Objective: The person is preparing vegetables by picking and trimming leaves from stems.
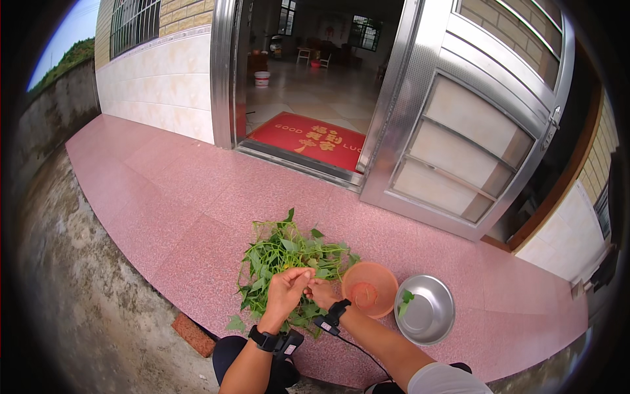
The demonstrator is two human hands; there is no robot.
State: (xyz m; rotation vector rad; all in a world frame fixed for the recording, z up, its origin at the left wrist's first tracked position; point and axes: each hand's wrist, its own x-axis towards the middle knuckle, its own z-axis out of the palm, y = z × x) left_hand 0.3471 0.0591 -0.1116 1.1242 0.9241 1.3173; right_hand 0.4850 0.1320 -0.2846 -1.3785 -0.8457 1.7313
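A heap of leafy green vines, which look like sweet potato greens, lies on the pink stone floor before me. My left hand and my right hand meet above its near side, thumbs and fingers pinched together. They appear to grip a thin green stem, mostly hidden by the fingers. Close to the right hand stands an orange plastic basin with thin stem bits at its bottom. Beside it on the right is a stainless steel basin, with a few green leaves inside its left wall.
Black straps with small devices circle both wrists; a cable runs from the right one. A loose leaf and a red brick lie to the left. Ahead, an open metal door stands beside a doorway with a red mat.
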